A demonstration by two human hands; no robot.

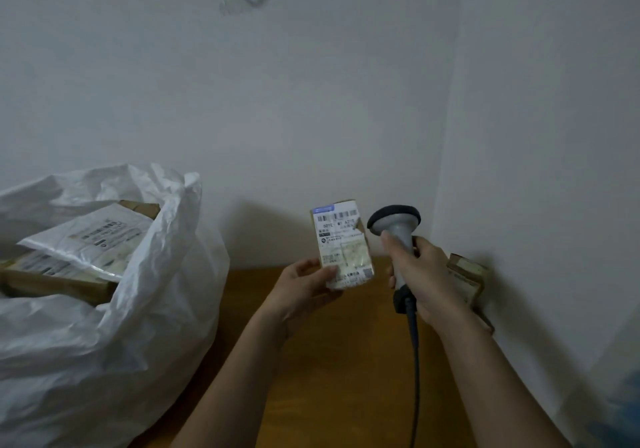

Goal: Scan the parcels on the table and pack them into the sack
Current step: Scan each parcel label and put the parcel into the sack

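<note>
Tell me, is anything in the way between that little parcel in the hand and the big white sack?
Nothing visible. The parcel, held up by the left hand, has only bare table between it and the sack. The sack's mouth is open, with parcels already inside.

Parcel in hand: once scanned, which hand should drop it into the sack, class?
Probably the left hand. It already holds the parcel and is nearer the sack; the right hand grips the scanner.
</note>
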